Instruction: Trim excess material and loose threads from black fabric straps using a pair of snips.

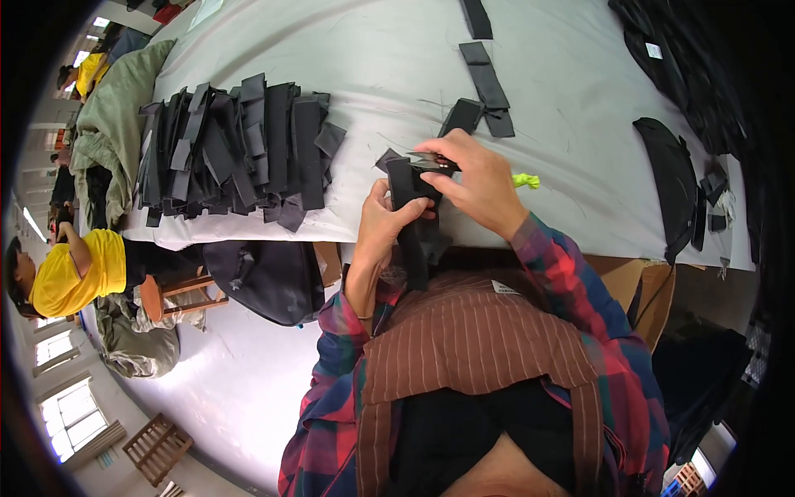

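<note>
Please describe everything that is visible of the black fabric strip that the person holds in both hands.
The black fabric strip is long, narrow and matte, like woven cloth. It hangs almost upright at the near edge of the grey table, with its lower end over the brown striped apron. The left hand grips its middle from the side; the right hand pinches its top end, where it seems folded. Its far end is hidden.

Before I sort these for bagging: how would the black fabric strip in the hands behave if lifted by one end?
Probably floppy: the black fabric strip droops below the left hand. Likely light, since the right hand pinches it with fingertips. Unlikely to roll; the flat pile of strips lies still.
</note>
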